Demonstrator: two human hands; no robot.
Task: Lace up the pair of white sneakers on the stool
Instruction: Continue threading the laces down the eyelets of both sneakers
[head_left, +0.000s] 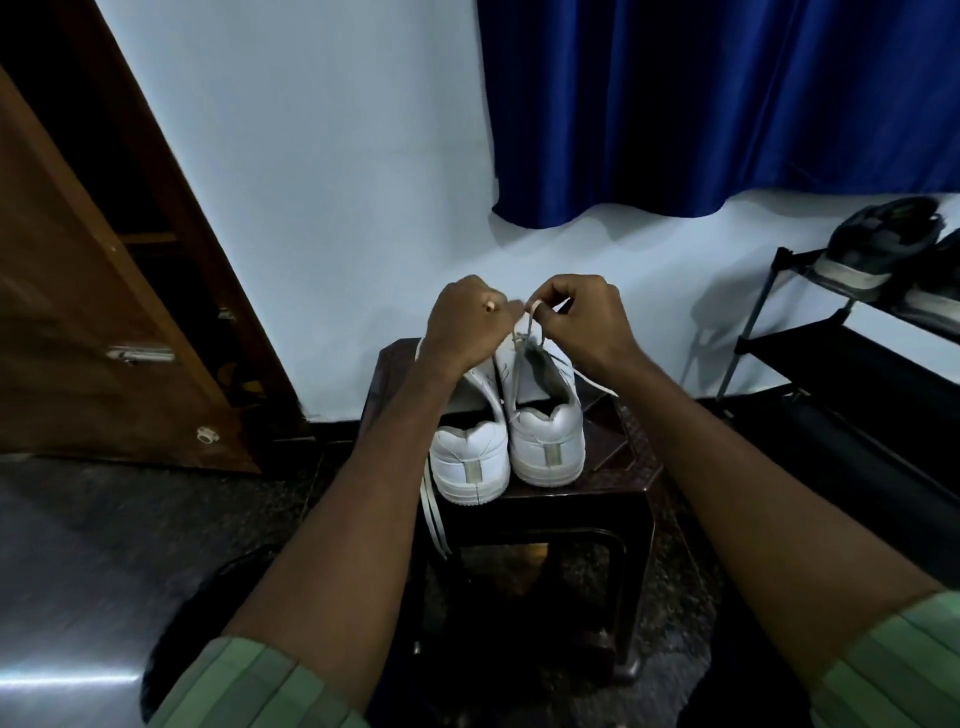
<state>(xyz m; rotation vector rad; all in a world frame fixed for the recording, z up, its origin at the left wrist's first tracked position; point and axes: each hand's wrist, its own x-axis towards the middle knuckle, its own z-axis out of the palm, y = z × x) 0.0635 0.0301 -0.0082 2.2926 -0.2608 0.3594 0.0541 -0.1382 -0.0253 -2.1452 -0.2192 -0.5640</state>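
Observation:
Two white sneakers stand side by side, heels toward me, on a dark stool (608, 499). Above the right sneaker (545, 441), my left hand (465, 322) and my right hand (584, 322) are raised close together, each pinching the white lace (527, 325) that rises from the shoe's upper eyelets. A loop of lace shows at my right fingertips. The left sneaker (470, 462) is partly hidden by my left forearm. Its loose laces (434, 514) hang down over the stool's front left edge.
A brown wooden door (104, 312) stands open at the left. A blue curtain (727, 104) hangs on the pale wall behind. At the right, a black shoe rack (810, 338) carries dark sneakers (878, 244). The floor is dark speckled stone.

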